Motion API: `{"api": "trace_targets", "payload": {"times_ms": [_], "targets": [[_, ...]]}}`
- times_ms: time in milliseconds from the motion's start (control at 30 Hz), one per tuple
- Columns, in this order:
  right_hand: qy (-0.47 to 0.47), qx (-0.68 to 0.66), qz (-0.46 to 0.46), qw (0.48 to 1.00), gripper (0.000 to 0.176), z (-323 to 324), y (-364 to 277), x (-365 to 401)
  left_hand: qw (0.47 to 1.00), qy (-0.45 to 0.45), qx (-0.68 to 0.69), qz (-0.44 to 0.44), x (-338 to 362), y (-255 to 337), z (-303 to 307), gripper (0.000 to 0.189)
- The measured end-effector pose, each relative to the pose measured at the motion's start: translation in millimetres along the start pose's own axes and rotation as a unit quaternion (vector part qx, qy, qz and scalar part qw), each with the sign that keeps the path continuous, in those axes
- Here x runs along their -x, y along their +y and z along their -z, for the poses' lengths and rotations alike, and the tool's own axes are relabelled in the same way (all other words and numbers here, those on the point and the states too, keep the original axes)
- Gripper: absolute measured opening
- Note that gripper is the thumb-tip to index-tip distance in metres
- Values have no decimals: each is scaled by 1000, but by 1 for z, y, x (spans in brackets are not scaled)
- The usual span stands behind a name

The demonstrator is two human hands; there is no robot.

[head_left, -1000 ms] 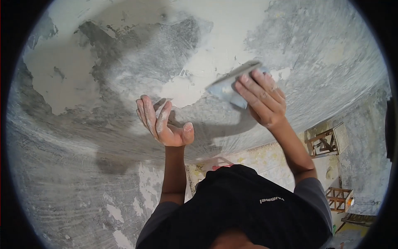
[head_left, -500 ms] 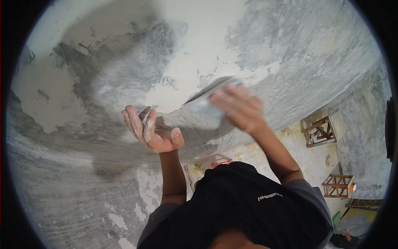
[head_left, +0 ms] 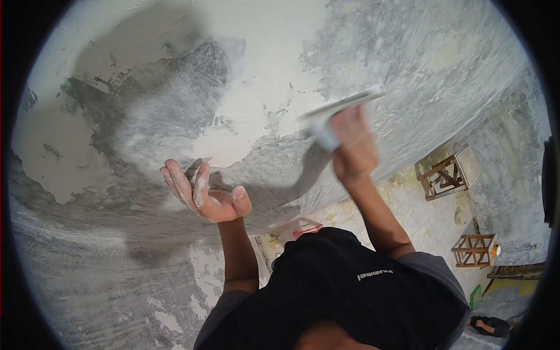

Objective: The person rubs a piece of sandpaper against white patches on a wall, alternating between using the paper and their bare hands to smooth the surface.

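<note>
Directions are read from the centre of the view. The right hand (head_left: 356,147), at two o'clock, is closed about a flat-bladed tool (head_left: 325,133); motion blur leaves the exact grip indistinct. The tool projects towards eleven o'clock from this hand, in front of the wall (head_left: 402,70); whether the two touch cannot be determined. The left hand (head_left: 217,204), between eight and nine o'clock, is half open and empty, its fingers loosely curved, thumb spread apart, with whitish residue on the fingers. Pale coating (head_left: 251,99) forms an irregular patch on the grey wall at eleven o'clock; a broad shadow (head_left: 140,44) falls between ten and eleven. The wearer's dark shirt (head_left: 326,286) occupies five to six o'clock, with a red object (head_left: 306,229) beside its hem. A wooden stand (head_left: 446,178) is situated at three o'clock, a wooden frame (head_left: 473,251) between three and four. At four o'clock are a green object (head_left: 476,297) and, farther out, another person (head_left: 493,326) in dark clothing.
</note>
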State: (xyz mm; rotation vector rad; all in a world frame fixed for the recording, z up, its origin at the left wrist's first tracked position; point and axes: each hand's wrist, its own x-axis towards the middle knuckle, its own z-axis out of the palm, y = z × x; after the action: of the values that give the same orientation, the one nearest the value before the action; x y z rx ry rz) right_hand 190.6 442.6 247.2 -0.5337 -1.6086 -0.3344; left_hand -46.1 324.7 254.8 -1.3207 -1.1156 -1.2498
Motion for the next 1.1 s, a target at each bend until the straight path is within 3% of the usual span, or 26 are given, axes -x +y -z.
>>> {"api": "trace_targets", "payload": {"times_ms": [33, 67, 133, 267, 333, 367, 400, 467, 600, 667, 733, 800, 833, 900, 1000, 1033, 1067, 1100], "targets": [[-98, -22, 48, 994, 30, 7, -16, 4, 1000, -1, -2, 1, -2, 1, -1, 63], [-100, -23, 45, 994, 30, 12, -10, 8, 1000, -1, -4, 4, -3, 3, -1, 63], [-136, 12, 139, 981, 30, 21, 16, 15, 1000, -3, -4, 3, -3, 3, -1, 63], [83, 76, -17, 994, 28, 10, 32, -8, 1000, 3, 5, 1, -3, 1, -1, 60], [-3, -7, 3, 1000, 27, -3, 10, 25, 1000, -1, 10, 2, -3, 4, -1, 59], [-92, -14, 51, 994, 27, 3, -9, 26, 1000, 2, 6, 3, -3, 4, -2, 59], [-90, -9, 48, 995, 27, 7, -2, 25, 1000, 5, 5, 2, -4, 3, -3, 58], [-98, -3, 153, 983, 28, 12, 24, 19, 1000, 6, 14, -7, -4, 3, -2, 57], [104, 48, -52, 992, 24, 14, 39, -26, 1000, 4, 8, -20, -4, 1, -2, 53], [47, -10, 2, 999, 26, -1, 18, -8, 1000, 8, 1, -18, -3, 2, -3, 53], [-114, -75, 129, 982, 27, 12, -7, -7, 1000, 18, -3, -24, -7, 3, -7, 53], [-97, -33, 196, 975, 30, 11, 20, -5, 1000, 26, 2, -8, -6, 4, -5, 56], [-97, -31, 196, 975, 30, 12, 33, -9, 1000, 26, 0, -14, -3, 1, -5, 59], [44, -15, -12, 999, 32, 20, 41, -27, 1000, 25, 8, -16, -3, -1, -7, 60], [7, -44, -53, 998, 36, 3, -1, -15, 999, 23, 12, -20, 0, -1, -8, 61], [-42, -80, 11, 996, 37, 1, -13, -10, 999, 22, 6, -24, 0, -2, -8, 62], [-39, -83, 9, 996, 37, 0, -12, -7, 999, 20, 4, -28, -2, -2, -8, 62], [-89, -84, 83, 989, 38, 1, -13, -4, 999, 16, 11, -25, -3, -1, -7, 62]]}}
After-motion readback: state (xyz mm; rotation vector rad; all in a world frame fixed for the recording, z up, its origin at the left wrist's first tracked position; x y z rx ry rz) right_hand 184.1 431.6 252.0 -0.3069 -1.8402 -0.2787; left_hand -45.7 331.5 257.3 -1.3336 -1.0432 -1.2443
